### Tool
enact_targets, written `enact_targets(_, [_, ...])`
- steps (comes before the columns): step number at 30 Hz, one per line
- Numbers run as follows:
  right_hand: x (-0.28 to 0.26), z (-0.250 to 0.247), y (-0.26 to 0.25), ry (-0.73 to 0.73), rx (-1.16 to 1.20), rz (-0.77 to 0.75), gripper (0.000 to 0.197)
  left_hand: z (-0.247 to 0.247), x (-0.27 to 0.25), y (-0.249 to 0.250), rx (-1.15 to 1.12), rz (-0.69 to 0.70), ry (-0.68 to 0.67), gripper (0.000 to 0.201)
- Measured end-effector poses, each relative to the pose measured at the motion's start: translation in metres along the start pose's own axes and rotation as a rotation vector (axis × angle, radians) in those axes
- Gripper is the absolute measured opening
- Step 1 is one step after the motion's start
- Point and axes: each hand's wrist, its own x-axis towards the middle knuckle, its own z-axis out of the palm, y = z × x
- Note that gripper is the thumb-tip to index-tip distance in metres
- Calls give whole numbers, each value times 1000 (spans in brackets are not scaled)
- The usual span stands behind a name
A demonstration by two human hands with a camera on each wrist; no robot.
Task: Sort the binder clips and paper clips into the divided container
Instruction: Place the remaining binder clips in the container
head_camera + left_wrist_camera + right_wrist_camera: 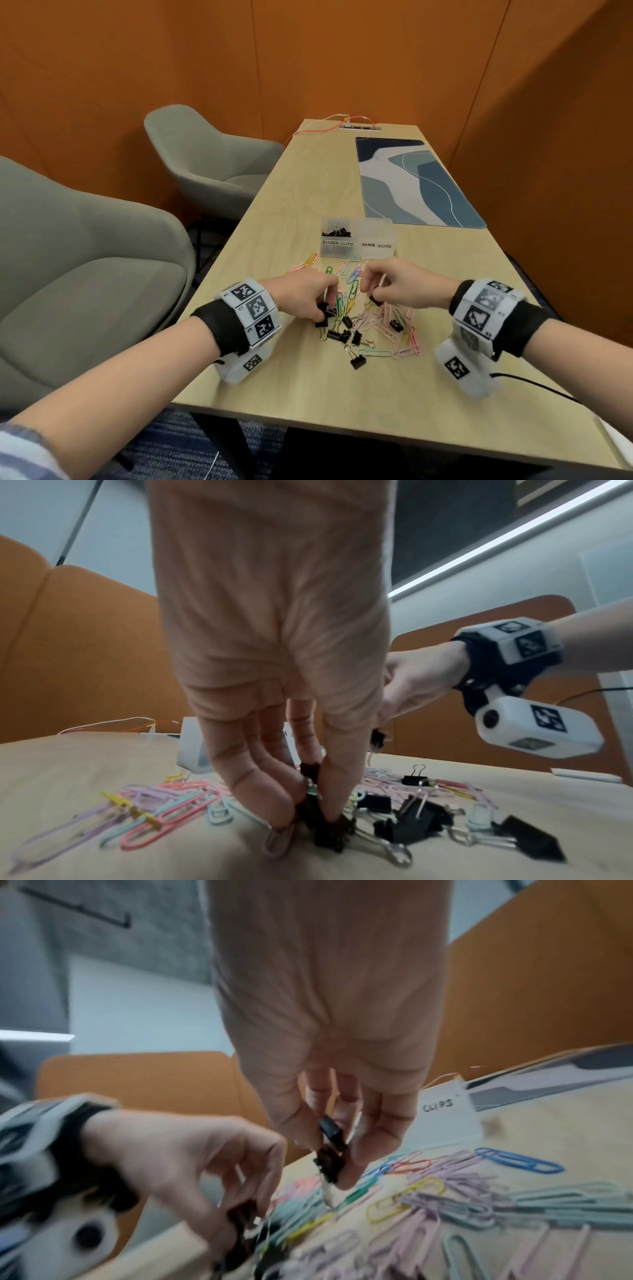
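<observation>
A mixed heap of coloured paper clips and black binder clips lies on the table in front of me. My left hand reaches down at the heap's left side and pinches black binder clips between thumb and fingers. My right hand hovers just above the heap, pinching black binder clips clear of the table. Beyond the heap stands the clear divided container; its left half, labelled BINDER CLIPS, holds several black clips, while the PAPER CLIPS half looks empty.
The wooden table runs away from me. A blue patterned mat lies past the container on the right. A power strip with orange cable sits at the far end. Two grey armchairs stand at the left.
</observation>
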Motion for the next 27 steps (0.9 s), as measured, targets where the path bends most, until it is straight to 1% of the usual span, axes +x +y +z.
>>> enact_targets(3, [7,-12,5,-1,211,105,17,-1,-2,1,-14,5,20,24])
enact_targets(5, [11,-19,7,9,277,122,15,-2,-5,0,-70,6,53,25])
enact_targets(7, [21,-26,8,60,314,135,15,-1,-7,-2,-124,14,60,27])
enact_targets(9, [39,-37,6,149,310,138,17,0,-8,-1,-130,41,38,28])
enact_targets(11, [62,-47,1,262,265,127,24,3,-8,0,-102,73,11,28])
enact_targets(13, [84,-51,-7,357,172,112,25,6,-7,1,-78,96,-10,27])
enact_targets(15, [101,-51,-15,392,53,110,25,7,-6,0,-53,108,-9,25])
enact_targets(19, [111,-45,-19,316,-71,83,27,7,-5,-4,-18,114,-3,27])
enact_targets(21, [103,-44,-17,297,-124,56,26,6,-4,-4,-21,111,-10,26])
enact_targets(23, [84,-42,-18,273,-198,24,22,4,-3,-3,-22,97,-24,26])
enact_targets(24, [71,-41,-18,221,-244,12,20,3,-3,-2,-19,88,-29,26])
enact_targets(25, [56,-38,-18,130,-284,3,18,3,-3,-1,-15,86,-30,26])
enact_targets(27, [25,-30,-18,-124,-341,18,13,3,-2,0,1,90,-17,25])
